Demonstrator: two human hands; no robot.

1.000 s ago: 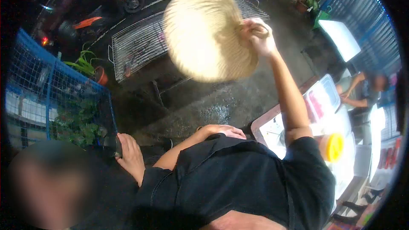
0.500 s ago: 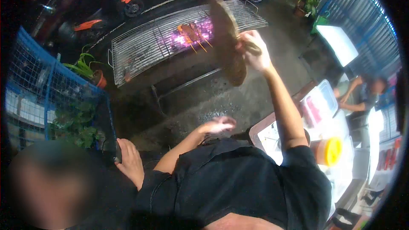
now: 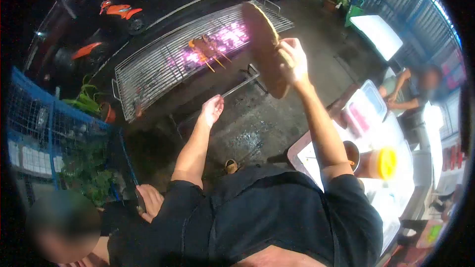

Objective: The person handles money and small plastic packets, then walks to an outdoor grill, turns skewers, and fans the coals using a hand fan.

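A brown hand fan (image 3: pixel 262 44) is gripped by its handle in my right hand (image 3: pixel 295 64). Its broad blade stands raised over the right part of the charcoal grill (image 3: pixel 148 75). Several skewers of meat (image 3: pixel 204 48) lie on the grate, their sticks pointing toward me, above glowing coals (image 3: pixel 231 34). My left hand (image 3: pixel 213 110) is held out in front of the grill's near edge, below the skewers. Its fingers look loosely stretched, and nothing shows in them.
On my right, a table holds a lidded clear container (image 3: pixel 363 111), a yellow-lidded jar (image 3: pixel 383 164) and a dark pot (image 3: pixel 351 153). One person (image 3: pixel 413 86) sits beyond it. Another person's hand (image 3: pixel 150 200) is close on my left, near a blue mesh fence (image 3: pixel 52 128).
My left hand has moved from near my body up and forward toward the grill. My right hand still holds the fan. The view has shifted, so the grill sits farther left.
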